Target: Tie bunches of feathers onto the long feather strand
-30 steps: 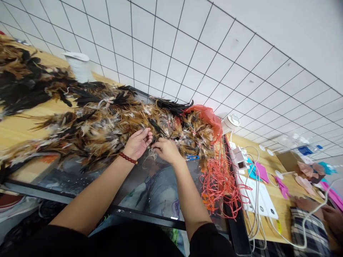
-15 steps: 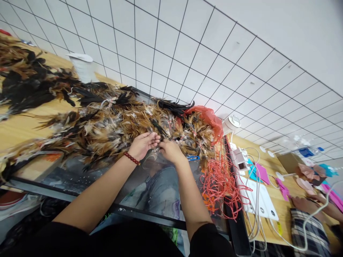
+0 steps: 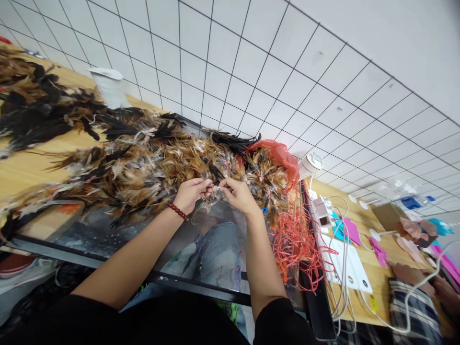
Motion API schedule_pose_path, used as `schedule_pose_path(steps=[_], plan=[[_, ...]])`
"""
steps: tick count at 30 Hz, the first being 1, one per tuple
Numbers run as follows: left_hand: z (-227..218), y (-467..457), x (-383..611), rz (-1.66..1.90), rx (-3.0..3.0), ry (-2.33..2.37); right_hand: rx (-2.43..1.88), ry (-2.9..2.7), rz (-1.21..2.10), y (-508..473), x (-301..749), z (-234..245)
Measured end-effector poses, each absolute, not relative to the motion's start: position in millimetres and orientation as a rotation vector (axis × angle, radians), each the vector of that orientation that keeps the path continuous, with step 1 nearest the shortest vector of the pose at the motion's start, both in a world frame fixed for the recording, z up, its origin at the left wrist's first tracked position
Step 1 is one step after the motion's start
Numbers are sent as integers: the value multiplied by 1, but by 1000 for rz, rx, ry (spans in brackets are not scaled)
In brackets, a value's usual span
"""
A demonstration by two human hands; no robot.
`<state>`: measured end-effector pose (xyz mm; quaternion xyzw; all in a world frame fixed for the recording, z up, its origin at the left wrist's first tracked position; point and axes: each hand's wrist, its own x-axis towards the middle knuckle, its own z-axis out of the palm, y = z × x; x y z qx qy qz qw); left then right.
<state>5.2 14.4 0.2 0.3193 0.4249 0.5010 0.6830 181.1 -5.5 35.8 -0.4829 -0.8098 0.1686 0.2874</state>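
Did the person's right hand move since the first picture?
Yes. The right hand moved rightward, closer to the red strings, and its arm now hides most of the blue object on the table.

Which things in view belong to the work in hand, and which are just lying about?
Likely in use:
left hand and right hand, anything held too small to tell
feather pile, beside them
red strings, perhaps

Probably lying about:
white lidded container
pink sheet
white cables
brown box
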Motion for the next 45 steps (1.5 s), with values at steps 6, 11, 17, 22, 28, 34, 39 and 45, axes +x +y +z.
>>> schedule_pose_path(steps=[6, 11, 17, 22, 28, 34, 39, 45], plan=[[4, 15, 5, 1129, 879, 1050, -1422, -2251, 285, -8, 172, 36], [-3, 18, 5, 999, 1196, 1127, -1539, -2316, 168, -9, 169, 39], [-12, 19, 6, 887, 1330, 1091, -1581, -2352, 79, -8, 167, 39], [-11, 18, 8, 873, 1312, 1043, -1416, -2251, 235, -6, 170, 36], [4, 12, 6, 1072, 1020, 1064, -1458, -1908, 369, -1, 177, 32], [9, 13, 5, 1147, 885, 1006, -1419, -1709, 994, 4, 169, 14], [7, 14, 4, 1066, 949, 1024, -1462, -1842, 746, 3, 169, 20], [0, 13, 8, 895, 1082, 1013, -1564, -2123, 267, -5, 169, 38]])
